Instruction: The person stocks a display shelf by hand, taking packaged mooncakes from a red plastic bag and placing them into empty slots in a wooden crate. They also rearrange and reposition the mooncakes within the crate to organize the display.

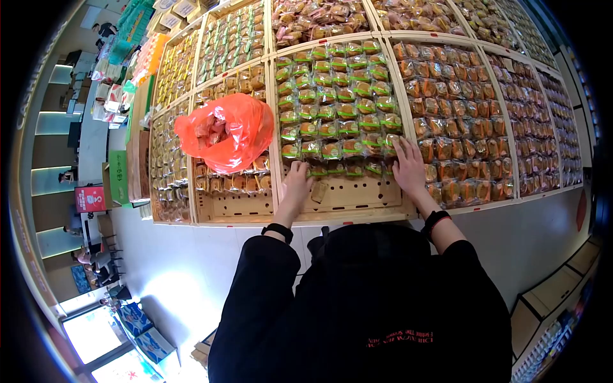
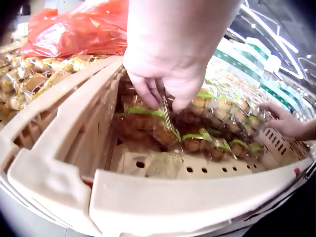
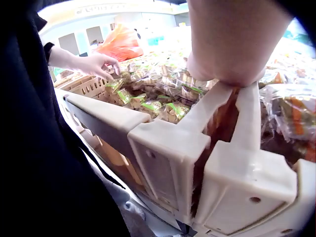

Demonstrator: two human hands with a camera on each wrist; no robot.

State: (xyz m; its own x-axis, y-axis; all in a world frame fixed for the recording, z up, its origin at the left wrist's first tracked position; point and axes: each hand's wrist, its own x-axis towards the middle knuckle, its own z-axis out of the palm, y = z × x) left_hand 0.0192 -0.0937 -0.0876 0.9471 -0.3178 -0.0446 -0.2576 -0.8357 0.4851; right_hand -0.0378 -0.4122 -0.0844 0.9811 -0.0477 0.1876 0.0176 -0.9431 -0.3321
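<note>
Small brown cakes in clear wrappers with green labels (image 1: 338, 112) fill a wooden-coloured crate (image 1: 357, 214) in rows, the nearest ones standing back from its front wall. At the left end of the front row, my left hand (image 1: 297, 186) reaches down; its thumb and fingers pinch the wrapper of a wrapped cake (image 2: 143, 116). My right hand (image 1: 408, 167) lies at the right end of that row, fingers extended over the packets; the right wrist view hides its fingertips behind the wrist. A small flat packet (image 2: 164, 165) lies on the crate floor in front.
A red plastic bag (image 1: 233, 134) with things inside sits on the crate to the left. Orange-labelled cakes (image 1: 456, 121) fill the crate to the right. Crate walls (image 3: 217, 111) stand side by side beneath my right wrist. More filled crates stretch away behind.
</note>
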